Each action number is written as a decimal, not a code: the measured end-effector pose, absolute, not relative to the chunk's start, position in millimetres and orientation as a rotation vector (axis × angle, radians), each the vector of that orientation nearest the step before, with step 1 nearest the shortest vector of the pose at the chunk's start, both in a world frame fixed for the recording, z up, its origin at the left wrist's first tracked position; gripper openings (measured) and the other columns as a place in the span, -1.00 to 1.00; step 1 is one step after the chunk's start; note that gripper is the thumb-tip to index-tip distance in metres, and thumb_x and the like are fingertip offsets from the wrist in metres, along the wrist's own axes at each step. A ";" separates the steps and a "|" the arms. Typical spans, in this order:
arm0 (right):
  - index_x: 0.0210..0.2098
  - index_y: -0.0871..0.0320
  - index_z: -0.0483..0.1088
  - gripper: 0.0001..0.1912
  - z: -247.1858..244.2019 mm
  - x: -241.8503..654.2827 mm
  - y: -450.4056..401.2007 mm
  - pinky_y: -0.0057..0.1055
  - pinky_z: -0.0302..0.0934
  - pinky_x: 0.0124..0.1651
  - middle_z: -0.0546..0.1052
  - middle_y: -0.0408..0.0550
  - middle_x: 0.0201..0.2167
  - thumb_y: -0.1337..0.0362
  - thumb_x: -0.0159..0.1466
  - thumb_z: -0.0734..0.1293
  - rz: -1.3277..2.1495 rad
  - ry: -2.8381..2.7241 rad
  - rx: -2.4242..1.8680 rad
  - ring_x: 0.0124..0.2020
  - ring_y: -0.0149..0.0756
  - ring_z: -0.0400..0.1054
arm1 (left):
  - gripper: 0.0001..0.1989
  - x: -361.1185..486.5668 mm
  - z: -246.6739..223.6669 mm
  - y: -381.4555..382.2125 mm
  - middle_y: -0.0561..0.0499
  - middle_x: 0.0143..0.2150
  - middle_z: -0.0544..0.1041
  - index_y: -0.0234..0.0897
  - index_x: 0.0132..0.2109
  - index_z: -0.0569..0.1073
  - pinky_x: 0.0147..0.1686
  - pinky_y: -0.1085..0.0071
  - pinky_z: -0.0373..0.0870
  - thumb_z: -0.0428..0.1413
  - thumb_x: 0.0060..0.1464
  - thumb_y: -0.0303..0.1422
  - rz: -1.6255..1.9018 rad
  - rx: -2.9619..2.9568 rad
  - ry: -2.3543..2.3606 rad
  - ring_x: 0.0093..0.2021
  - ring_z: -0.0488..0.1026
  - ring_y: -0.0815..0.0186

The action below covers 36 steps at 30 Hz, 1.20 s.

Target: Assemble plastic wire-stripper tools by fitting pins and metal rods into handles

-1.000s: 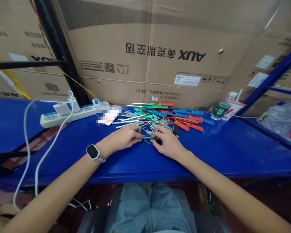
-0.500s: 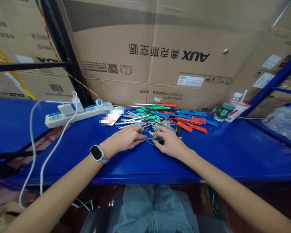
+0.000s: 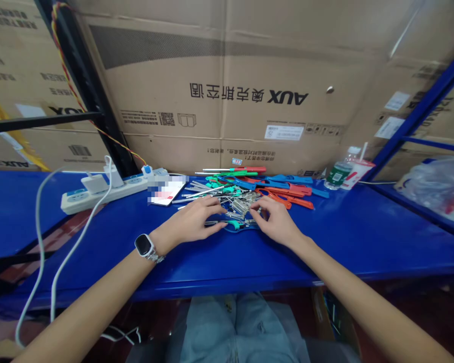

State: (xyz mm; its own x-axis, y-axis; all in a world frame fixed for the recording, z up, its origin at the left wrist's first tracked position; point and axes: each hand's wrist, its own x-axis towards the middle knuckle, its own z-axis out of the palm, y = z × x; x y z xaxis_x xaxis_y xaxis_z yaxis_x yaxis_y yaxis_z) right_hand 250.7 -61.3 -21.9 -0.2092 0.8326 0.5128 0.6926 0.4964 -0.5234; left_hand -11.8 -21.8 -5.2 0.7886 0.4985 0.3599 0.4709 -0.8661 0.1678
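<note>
A heap of small screwdrivers and metal shafts (image 3: pixel 232 194) lies on the blue shelf (image 3: pixel 363 237), with orange and blue plastic handles (image 3: pixel 287 189) behind it. My left hand (image 3: pixel 194 222), with a smartwatch on its wrist, rests at the heap's near edge, fingers pinched on a thin metal shaft (image 3: pixel 217 223). My right hand (image 3: pixel 276 222) is at the other end of that same piece, fingertips closed on small parts near a blue tool (image 3: pixel 236 227). What exactly sits between the fingers is too small to tell.
A white power strip (image 3: pixel 98 194) with plugs and white cables lies at the left. A phone (image 3: pixel 166 190) is beside the heap. A bottle and a cup (image 3: pixel 346 174) stand at the right, a plastic bag (image 3: pixel 439 189) further right. Cardboard boxes (image 3: pixel 227 91) form the back wall.
Both hands stayed at the heap's near edge; the right hand's fingers shifted slightly up and back. The camera tilted a little, so the scene sits lower.
</note>
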 end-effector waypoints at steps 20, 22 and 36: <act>-0.18 0.18 0.56 -0.85 9.4 250.7 50.9 -0.21 0.30 -0.01 0.66 0.04 -0.14 0.30 0.28 0.39 0.085 -2.098 -1.516 -0.11 -0.13 0.48 | -0.71 18.0 -4.3 23.2 -0.04 -0.32 0.52 -0.26 -0.27 0.52 -0.22 0.31 0.36 0.02 0.38 -0.26 1.028 2.749 0.819 -0.24 0.44 0.24; -0.19 0.16 0.56 -0.85 13.0 244.7 66.1 -0.22 0.29 -0.01 0.66 0.03 -0.16 0.26 0.27 0.41 0.088 -2.166 -1.603 -0.11 -0.12 0.50 | -0.71 11.0 -4.9 24.0 -0.01 -0.35 0.51 -0.27 -0.29 0.52 -0.22 0.32 0.35 0.04 0.37 -0.26 1.106 2.656 0.846 -0.27 0.43 0.27; -0.07 0.14 0.49 -0.79 13.2 261.9 69.0 -0.27 0.27 -0.14 0.63 0.02 -0.24 0.34 0.32 0.32 0.035 -2.201 -1.367 -0.26 -0.15 0.48 | -0.75 14.2 -7.9 17.7 -0.01 -0.31 0.51 -0.26 -0.24 0.52 -0.23 0.32 0.37 0.05 0.39 -0.28 1.248 2.497 0.800 -0.28 0.44 0.30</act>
State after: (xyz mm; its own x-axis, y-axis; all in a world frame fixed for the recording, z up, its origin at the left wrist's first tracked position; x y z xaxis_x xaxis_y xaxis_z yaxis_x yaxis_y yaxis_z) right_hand 261.9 69.0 13.2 -0.3370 0.8370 0.4312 0.8228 0.4844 -0.2972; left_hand 14.2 17.7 -7.9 0.4862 0.5686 0.6636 0.3659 -0.8221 0.4363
